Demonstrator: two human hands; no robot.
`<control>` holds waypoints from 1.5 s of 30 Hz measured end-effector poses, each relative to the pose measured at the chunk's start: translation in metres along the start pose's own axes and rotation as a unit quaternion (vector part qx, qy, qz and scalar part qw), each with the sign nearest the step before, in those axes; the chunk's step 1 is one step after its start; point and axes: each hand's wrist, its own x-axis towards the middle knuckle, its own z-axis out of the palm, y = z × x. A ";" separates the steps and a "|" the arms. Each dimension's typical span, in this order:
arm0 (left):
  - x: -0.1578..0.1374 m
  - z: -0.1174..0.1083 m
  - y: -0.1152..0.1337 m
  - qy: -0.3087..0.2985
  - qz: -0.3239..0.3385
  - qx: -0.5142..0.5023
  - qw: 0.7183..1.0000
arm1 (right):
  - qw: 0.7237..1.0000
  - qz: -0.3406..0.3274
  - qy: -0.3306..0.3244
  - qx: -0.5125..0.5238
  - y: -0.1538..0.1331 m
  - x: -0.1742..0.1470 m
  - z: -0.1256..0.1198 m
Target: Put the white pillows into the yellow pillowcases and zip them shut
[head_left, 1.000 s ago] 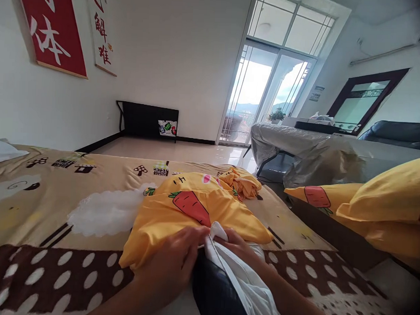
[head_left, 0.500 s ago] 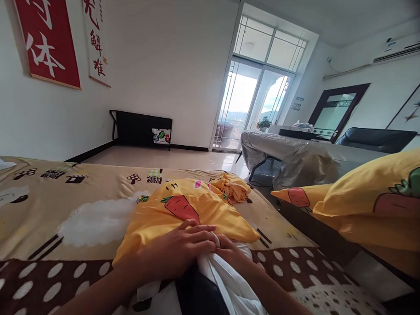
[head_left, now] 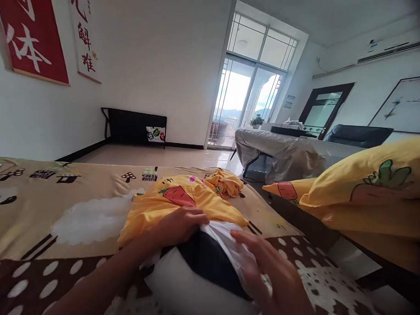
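Head view: the left hand point(head_left: 180, 224) pinches the upper end of the white fabric point(head_left: 224, 234), whose long axis slants down rightward beside the loosely spread right hand point(head_left: 277, 265), contact there indeterminable, while the yellow cloth point(head_left: 213, 204) lies just beyond both hands, nearer the left.

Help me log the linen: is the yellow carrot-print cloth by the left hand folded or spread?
Mostly spread, but wrinkled: the carrot-print cloth lies broad across the blanket, its red carrot facing up.

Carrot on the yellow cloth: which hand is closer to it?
Left. The left hand is just below the carrot; the right hand is farther, down and rightward, by the white cloth.
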 end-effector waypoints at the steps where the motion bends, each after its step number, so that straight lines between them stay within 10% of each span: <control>1: 0.006 -0.001 -0.001 -0.001 0.007 -0.007 1.000 | 0.997 -0.048 -0.007 -0.067 -0.011 -0.005 -0.005; 6: 0.023 -0.006 -0.003 0.009 0.007 0.006 1.000 | 0.954 0.034 0.044 -0.295 -0.029 -0.003 0.026; 17: -0.012 -0.015 -0.002 -0.005 -0.025 0.022 0.999 | 0.981 -0.014 -0.089 -0.170 -0.003 -0.019 0.055; 21: -0.043 -0.013 0.008 0.059 -0.077 0.186 0.978 | 0.980 -0.020 -0.141 -0.141 0.003 -0.027 0.057; 25: -0.066 -0.007 0.007 -0.050 -0.080 0.278 0.956 | 0.976 -0.023 -0.183 -0.119 0.002 -0.030 0.056; 37: -0.059 0.012 -0.002 0.006 -0.207 0.389 0.898 | 0.971 -0.048 -0.203 -0.115 -0.006 -0.050 0.060; 41: -0.063 0.019 0.012 0.015 -0.105 0.360 0.927 | 0.981 -0.097 -0.156 -0.064 -0.006 -0.056 0.061; 45: -0.050 0.014 0.021 0.005 -0.064 0.098 0.993 | 0.986 -0.144 -0.081 -0.022 0.000 -0.069 0.051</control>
